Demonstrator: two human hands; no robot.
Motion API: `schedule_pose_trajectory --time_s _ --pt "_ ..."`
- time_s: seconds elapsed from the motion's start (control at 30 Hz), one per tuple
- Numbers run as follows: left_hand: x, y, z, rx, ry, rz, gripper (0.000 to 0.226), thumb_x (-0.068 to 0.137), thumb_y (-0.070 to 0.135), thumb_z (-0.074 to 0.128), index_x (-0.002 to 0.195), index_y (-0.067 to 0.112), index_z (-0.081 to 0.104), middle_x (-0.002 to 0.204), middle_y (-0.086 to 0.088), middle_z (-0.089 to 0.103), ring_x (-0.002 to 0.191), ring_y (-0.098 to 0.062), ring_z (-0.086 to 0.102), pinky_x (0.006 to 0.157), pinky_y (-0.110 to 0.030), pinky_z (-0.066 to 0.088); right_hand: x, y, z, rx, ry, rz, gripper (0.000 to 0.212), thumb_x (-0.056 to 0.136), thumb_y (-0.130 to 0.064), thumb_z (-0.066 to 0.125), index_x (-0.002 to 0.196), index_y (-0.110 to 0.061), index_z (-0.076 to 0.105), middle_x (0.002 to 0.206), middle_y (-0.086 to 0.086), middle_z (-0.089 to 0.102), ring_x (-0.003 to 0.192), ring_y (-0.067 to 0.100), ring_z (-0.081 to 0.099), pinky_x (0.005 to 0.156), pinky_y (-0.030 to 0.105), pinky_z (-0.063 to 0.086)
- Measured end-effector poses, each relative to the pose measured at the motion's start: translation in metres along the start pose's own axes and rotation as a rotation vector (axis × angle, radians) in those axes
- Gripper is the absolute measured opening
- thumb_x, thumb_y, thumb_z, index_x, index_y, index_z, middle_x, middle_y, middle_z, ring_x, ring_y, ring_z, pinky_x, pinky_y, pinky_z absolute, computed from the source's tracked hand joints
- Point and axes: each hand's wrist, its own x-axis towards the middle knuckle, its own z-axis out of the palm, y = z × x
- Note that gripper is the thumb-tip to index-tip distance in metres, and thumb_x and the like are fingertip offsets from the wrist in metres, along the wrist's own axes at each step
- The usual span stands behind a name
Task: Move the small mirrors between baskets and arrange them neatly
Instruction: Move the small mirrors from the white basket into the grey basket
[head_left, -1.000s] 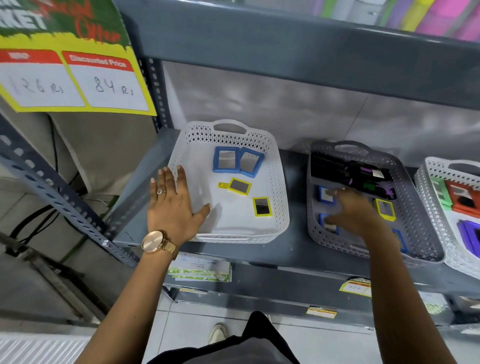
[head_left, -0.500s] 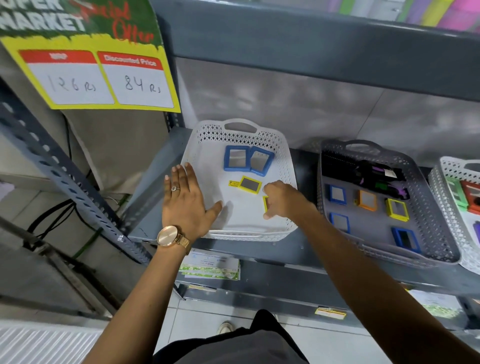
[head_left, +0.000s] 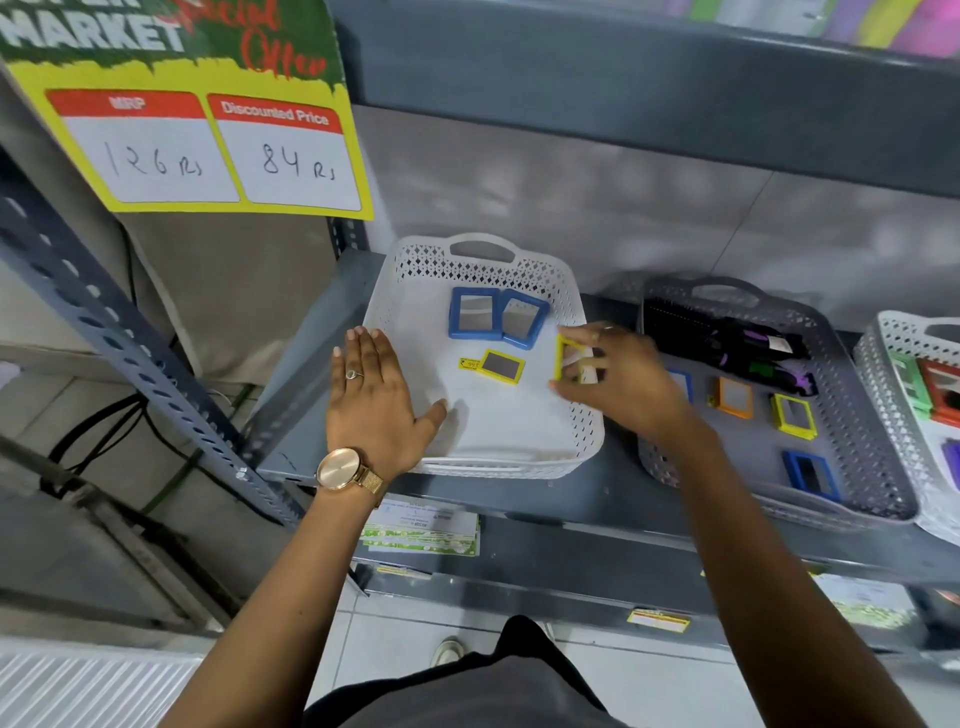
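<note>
Grey metal shelf (head_left: 613, 493); perforated white plastic basket (head_left: 582, 431). Right hand (head_left: 618, 379) fingers pinch a yellow-framed mirror (head_left: 563, 358) at its 3 o'clock edge; left hand (head_left: 376, 400) lies flat, fingers spread, at 9.

Lighting and picture quality, seen from my head camera. Illumination is even and fairly bright, coming from above and behind me. A soft shadow lies under my left hand (head_left: 375, 402) on the floor of the white basket (head_left: 485, 436). The wall panel (head_left: 597, 208) behind shows mottled pale reflections. My right hand (head_left: 618, 382) is smeared by motion blur, as is the yellow-framed mirror (head_left: 563, 358) at its fingers. Wide-angle distortion bends the shelf upright (head_left: 130, 332) and the price sign (head_left: 208, 130) near the left edge. The far right and lower corners look soft.
</note>
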Motion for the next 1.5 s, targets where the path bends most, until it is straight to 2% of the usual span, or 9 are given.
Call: schedule_pose_trajectory --time_s 0.1,0.23,0.6,0.73,1.0,1.1,1.2,1.33,1.5 --pt "0.0 -0.001 0.0 0.006 -0.001 -0.001 0.101 0.083 0.062 0.04 0.146 -0.006 0.0 0.157 -0.026 0.004 0.147 -0.033 -0.001 0.119 -0.041 -0.004 -0.018 0.013 -0.029 -0.041 0.104 0.088 0.062 0.071 -0.011 0.08 0.128 -0.013 0.056 0.104 -0.004 0.059 0.092 0.017 0.063 0.089 0.028 0.05" --pt "0.001 0.0 0.001 0.007 0.004 0.007 0.1 0.083 0.062 0.04 0.145 -0.006 0.002 0.156 -0.026 0.006 0.147 -0.034 0.001 0.12 -0.043 -0.002 -0.039 0.042 -0.059 -0.309 0.195 0.189 0.051 0.068 -0.008 0.081 0.117 -0.003 0.064 0.104 0.018 0.07 0.094 0.032 0.065 0.084 0.034 0.049" --pt "0.0 -0.001 -0.001 -0.031 0.009 0.014 0.1 0.077 0.064 0.027 0.146 -0.006 0.005 0.155 -0.028 0.008 0.147 -0.034 0.003 0.119 -0.042 -0.002 -0.053 0.125 -0.063 -0.389 -0.029 0.492 0.026 0.065 -0.006 0.08 0.087 -0.004 0.067 0.078 0.016 0.065 0.081 0.03 0.062 0.072 0.031 0.045" --pt "-0.001 -0.003 -0.001 -0.031 0.013 0.017 0.1 0.076 0.063 0.028 0.146 -0.006 0.006 0.155 -0.028 0.009 0.147 -0.035 0.004 0.119 -0.042 -0.001 -0.052 0.134 -0.063 -0.354 -0.077 0.602 0.05 0.068 0.0 0.077 0.116 -0.005 0.063 0.093 0.016 0.063 0.09 0.027 0.06 0.076 0.026 0.038" --pt "-0.002 -0.003 -0.002 -0.039 0.011 0.037 0.098 0.077 0.062 0.029 0.146 -0.004 0.009 0.155 -0.03 0.009 0.147 -0.036 0.004 0.119 -0.044 0.0 -0.049 0.138 -0.058 -0.208 -0.091 0.69 0.05 0.077 0.021 0.054 0.122 0.001 0.058 0.132 0.019 0.058 0.123 0.031 0.054 0.099 0.038 0.046" --pt "-0.002 -0.003 -0.003 -0.039 0.012 0.041 0.097 0.077 0.062 0.028 0.147 -0.002 0.011 0.155 -0.029 0.009 0.147 -0.036 0.004 0.119 -0.044 0.0 -0.048 0.14 -0.057 -0.184 -0.078 0.708 0.051 0.077 0.024 0.047 0.122 0.0 0.057 0.132 0.02 0.057 0.124 0.031 0.053 0.088 0.037 0.049" --pt "-0.002 -0.004 -0.003 -0.034 0.011 0.04 0.097 0.077 0.063 0.028 0.146 -0.002 0.012 0.155 -0.029 0.01 0.147 -0.035 0.004 0.12 -0.044 0.0 -0.048 0.137 -0.057 -0.271 -0.069 0.683 0.052 0.075 0.018 0.055 0.121 -0.006 0.059 0.127 0.019 0.06 0.115 0.032 0.059 0.071 0.028 0.049" --pt "-0.001 -0.004 -0.001 -0.024 0.011 0.033 0.097 0.077 0.064 0.026 0.147 -0.001 0.012 0.155 -0.028 0.01 0.147 -0.035 0.002 0.119 -0.044 -0.001 -0.038 0.105 -0.054 -0.568 0.096 0.474 0.047 0.074 -0.003 0.067 0.12 -0.009 0.061 0.116 0.026 0.064 0.105 0.041 0.061 0.085 0.044 0.053" --pt "0.0 -0.004 0.0 -0.019 0.018 0.031 0.098 0.076 0.065 0.023 0.147 -0.001 0.012 0.156 -0.027 0.01 0.147 -0.034 0.002 0.119 -0.043 -0.001 -0.003 0.029 -0.018 -0.329 0.3 0.077 0.036 0.085 -0.015 0.064 0.121 -0.012 0.062 0.123 0.016 0.064 0.115 0.033 0.058 0.097 0.038 0.046"
